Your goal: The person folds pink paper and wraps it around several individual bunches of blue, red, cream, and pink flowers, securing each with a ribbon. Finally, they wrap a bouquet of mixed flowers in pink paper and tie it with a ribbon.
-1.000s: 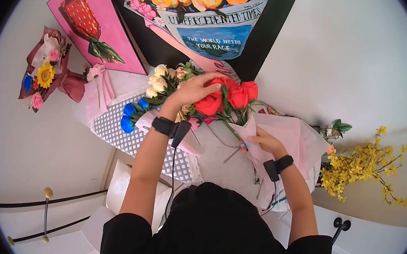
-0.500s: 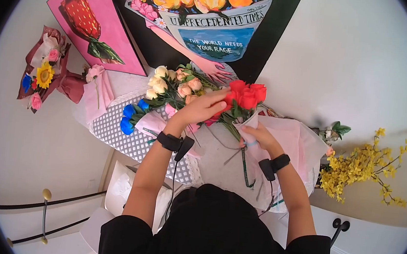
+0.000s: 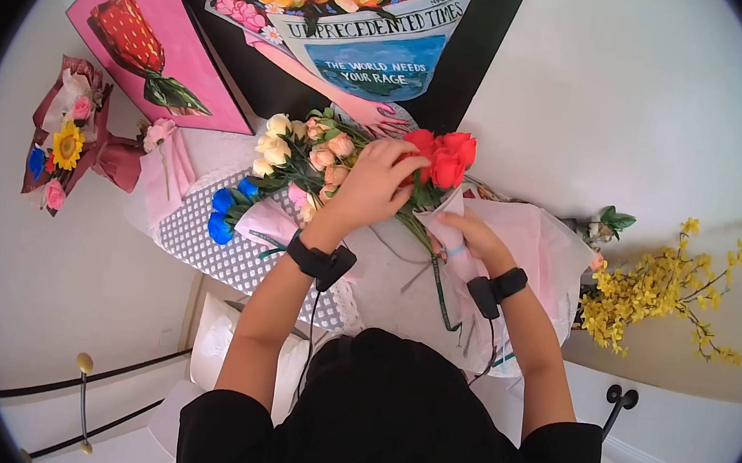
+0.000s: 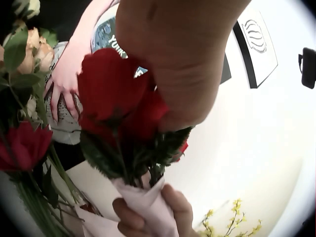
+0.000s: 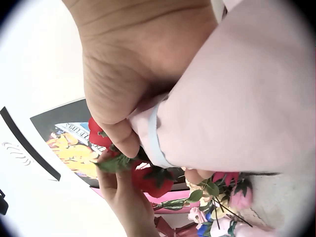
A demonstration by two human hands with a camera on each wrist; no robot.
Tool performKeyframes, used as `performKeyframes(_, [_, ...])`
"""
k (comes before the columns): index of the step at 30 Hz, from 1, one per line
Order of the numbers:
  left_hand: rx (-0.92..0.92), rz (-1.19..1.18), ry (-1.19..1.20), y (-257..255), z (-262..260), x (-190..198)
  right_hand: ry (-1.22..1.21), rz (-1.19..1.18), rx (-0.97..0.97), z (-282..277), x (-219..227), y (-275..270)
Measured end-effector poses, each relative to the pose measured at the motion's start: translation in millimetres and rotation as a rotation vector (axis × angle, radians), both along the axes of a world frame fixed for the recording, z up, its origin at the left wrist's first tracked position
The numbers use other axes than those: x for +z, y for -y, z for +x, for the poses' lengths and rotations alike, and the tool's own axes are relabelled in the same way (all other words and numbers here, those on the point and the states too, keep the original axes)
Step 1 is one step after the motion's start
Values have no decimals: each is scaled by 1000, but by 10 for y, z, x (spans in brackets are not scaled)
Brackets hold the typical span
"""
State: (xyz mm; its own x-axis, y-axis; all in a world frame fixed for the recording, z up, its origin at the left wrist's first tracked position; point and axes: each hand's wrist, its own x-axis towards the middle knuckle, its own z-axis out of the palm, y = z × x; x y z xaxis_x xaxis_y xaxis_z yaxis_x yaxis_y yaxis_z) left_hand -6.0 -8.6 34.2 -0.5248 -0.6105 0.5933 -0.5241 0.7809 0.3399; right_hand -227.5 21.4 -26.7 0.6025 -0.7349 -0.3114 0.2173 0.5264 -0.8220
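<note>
A bunch of red roses (image 3: 451, 157) stands out of a pale pink paper wrap (image 5: 237, 98) tied with a light blue ribbon (image 5: 154, 136). My right hand (image 3: 476, 240) grips the wrap around the stems, with fingers and thumb curled about it in the left wrist view. Bent over the blooms, the fingers of my left hand (image 3: 380, 183) hold a red rose (image 5: 153, 181) on the bunch's left side. That hand hides part of the flowers from above. Just left of it lie peach roses (image 3: 337, 145) and cream roses (image 3: 274, 146).
Blue roses (image 3: 223, 213) and a small pink wrap (image 3: 266, 223) lie on the patterned cloth (image 3: 200, 246). A dark green strip (image 3: 443, 296) hangs by the right hand. Paintings (image 3: 370, 57) lean behind the table; yellow flowering branches (image 3: 641, 298) stand at right.
The left hand has come off the top of the blooms to their left side, its fingers now bent, uncovering the peach roses. The wrapped bunch has shifted slightly right; the green strip now shows.
</note>
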Motion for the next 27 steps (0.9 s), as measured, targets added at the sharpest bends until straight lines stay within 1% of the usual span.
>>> performKeyframes(1, [36,-45,-53,-28,-56,13,1,1,1,12,15,12])
performKeyframes(4, [3,-68,-24,-50,-154,-13,-45,4,18,36,56,34])
performKeyframes(7, [-44,-7,6,-86,-207,-36,-37,-20,38,44,55,55])
performKeyframes(8, [-44,-9,6,-52,-176,-54,10,-7,36,24,27,54])
performKeyframes(10, [-89,123,-301,26,-77,-41,58,7,31,-42,-51,56])
performKeyframes(11, [-90,122,-301,20,-56,-7,50,-16,50,-89,-93,61])
performKeyframes(13, [93,258,-338,-18,-16,79,42,-41,70,-119,-119,77])
performKeyframes(14, [93,257,-338,-28,-13,69,48,-55,51,-110,-107,82])
performKeyframes(16, [-102,195,-173,-38,-6,34,55,-70,33,-90,-84,78])
performKeyframes(18, [-121,160,-195,-30,39,7,38,-21,-116,-72,-58,59])
performKeyframes(21, [-136,127,-235,-48,83,21,73,-70,-152,-38,73,21])
performKeyframes(22, [-125,123,-249,-57,86,47,71,-70,-154,-47,109,16])
performKeyframes(24, [-127,125,-204,-82,49,106,-76,-111,-115,-51,152,13])
performKeyframes(25, [-125,126,-159,-93,39,136,-78,-111,-113,-58,122,19])
performKeyframes(26, [-122,126,-161,-98,44,163,-62,-151,-96,-67,72,29])
performKeyframes(27, [-121,133,-108,-94,51,192,-45,-191,-81,-73,36,35])
